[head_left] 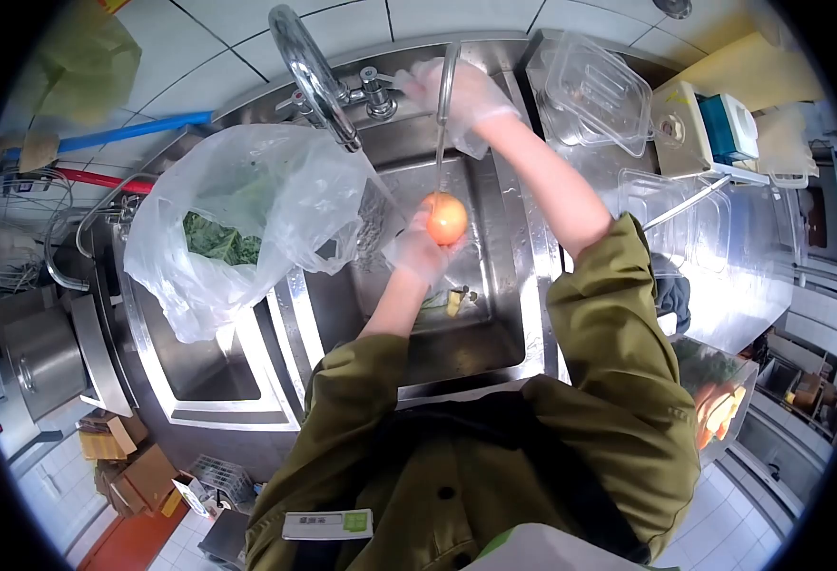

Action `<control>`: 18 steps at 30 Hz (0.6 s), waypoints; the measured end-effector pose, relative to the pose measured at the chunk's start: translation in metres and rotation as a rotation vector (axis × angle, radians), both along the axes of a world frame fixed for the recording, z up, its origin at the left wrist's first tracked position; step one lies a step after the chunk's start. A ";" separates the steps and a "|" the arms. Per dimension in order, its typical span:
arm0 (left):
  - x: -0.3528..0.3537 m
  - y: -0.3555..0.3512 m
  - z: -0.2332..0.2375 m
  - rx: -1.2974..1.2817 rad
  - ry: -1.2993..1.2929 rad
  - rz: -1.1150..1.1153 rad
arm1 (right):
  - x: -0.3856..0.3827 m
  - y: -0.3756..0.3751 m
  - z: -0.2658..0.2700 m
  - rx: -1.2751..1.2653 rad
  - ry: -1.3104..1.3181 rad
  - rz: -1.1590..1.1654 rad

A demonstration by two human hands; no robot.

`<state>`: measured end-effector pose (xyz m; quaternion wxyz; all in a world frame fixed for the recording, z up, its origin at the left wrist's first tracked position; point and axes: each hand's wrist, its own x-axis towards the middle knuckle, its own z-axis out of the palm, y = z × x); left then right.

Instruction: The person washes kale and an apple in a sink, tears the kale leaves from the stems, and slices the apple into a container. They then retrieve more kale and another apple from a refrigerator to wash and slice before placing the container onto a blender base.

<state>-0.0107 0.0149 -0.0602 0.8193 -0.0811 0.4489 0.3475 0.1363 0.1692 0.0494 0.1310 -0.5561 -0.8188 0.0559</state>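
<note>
Both my hands wear clear plastic gloves. My left hand, low over the metal sink, holds a round, shiny orange-red tomato. A thin water stream from the narrow spout runs down onto the tomato. My right hand is behind that spout, its fingers at the tap handle; the glove partly hides the grip. The thick curved faucet stands to the left. Scraps of vegetable lie on the sink bottom below my left hand.
A clear plastic bag of leafy greens rests left of the sink, over a second basin. Clear plastic containers stand on the right counter. A box with carrots is at lower right. Cardboard boxes lie at lower left.
</note>
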 end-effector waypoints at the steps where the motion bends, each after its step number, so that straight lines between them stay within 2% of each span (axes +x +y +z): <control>1: 0.003 -0.003 0.006 -0.006 0.078 -0.012 | -0.008 0.007 0.000 -0.021 0.052 0.029; 4: 0.004 -0.024 -0.046 0.396 0.493 0.046 | -0.024 0.025 -0.010 -0.015 0.203 0.124; 7: 0.002 -0.028 -0.018 0.544 0.676 -0.017 | -0.023 0.036 -0.017 -0.016 0.172 0.192; 10: -0.008 -0.021 0.007 0.288 0.358 0.035 | -0.019 0.044 -0.013 0.121 -0.154 0.189; 13: -0.013 -0.018 0.013 0.085 -0.012 -0.006 | -0.028 0.043 -0.018 0.099 -0.173 -0.046; 14: -0.017 -0.023 -0.017 0.085 -0.132 -0.010 | -0.026 0.027 -0.018 0.145 0.019 -0.142; 15: -0.021 -0.026 -0.011 -0.082 -0.257 -0.020 | -0.025 0.000 -0.016 0.199 0.204 -0.256; 17: -0.026 -0.042 -0.015 0.115 -0.224 0.013 | -0.029 -0.063 -0.012 0.478 0.290 -0.271; 18: -0.022 -0.044 -0.008 0.223 0.136 -0.208 | -0.026 -0.105 -0.002 0.366 0.338 -0.352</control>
